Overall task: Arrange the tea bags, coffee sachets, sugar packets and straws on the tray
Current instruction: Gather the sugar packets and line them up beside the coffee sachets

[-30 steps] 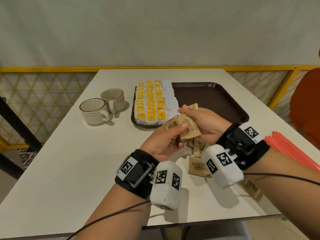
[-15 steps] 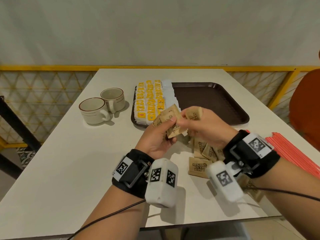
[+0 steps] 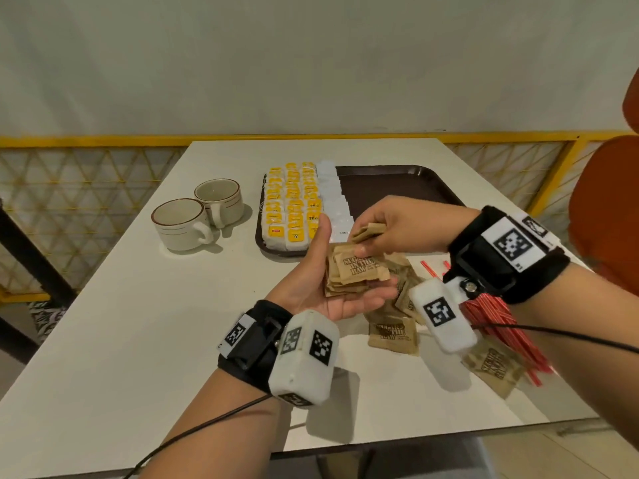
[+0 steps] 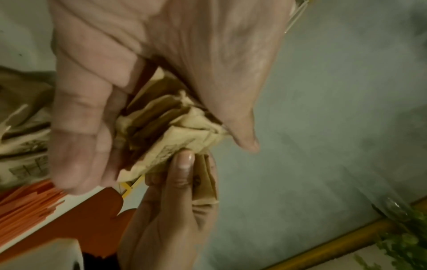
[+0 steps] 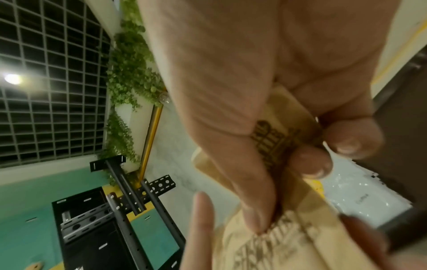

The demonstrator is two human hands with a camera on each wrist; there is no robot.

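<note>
Sugar packets [image 3: 356,271] stacked in left hand [image 3: 325,288], wrist cam shows edges

Sugar packets [image 3: 358,271] held in the fingers [image 3: 371,250]: light brown paper with dark brown lettering. Loose packets [image 3: 394,335] below the fingers: same brown, same print. Straws [image 3: 498,316] right of the fingers: red-orange. Tray [image 3: 397,183] beyond the fingers: dark brown. Tea bags [image 3: 292,205] left of the fingers, on the tray: white wrappers with yellow labels. Sachets [image 3: 333,198] beside them: plain white. Cups [image 3: 197,216] far left: cream with thin brown rim lines. Surface [image 3: 138,323]: white. Wrist bands [image 3: 498,261]: black, carrying white tags with black square patterns. Railing [image 3: 103,141] behind: yellow.
</note>
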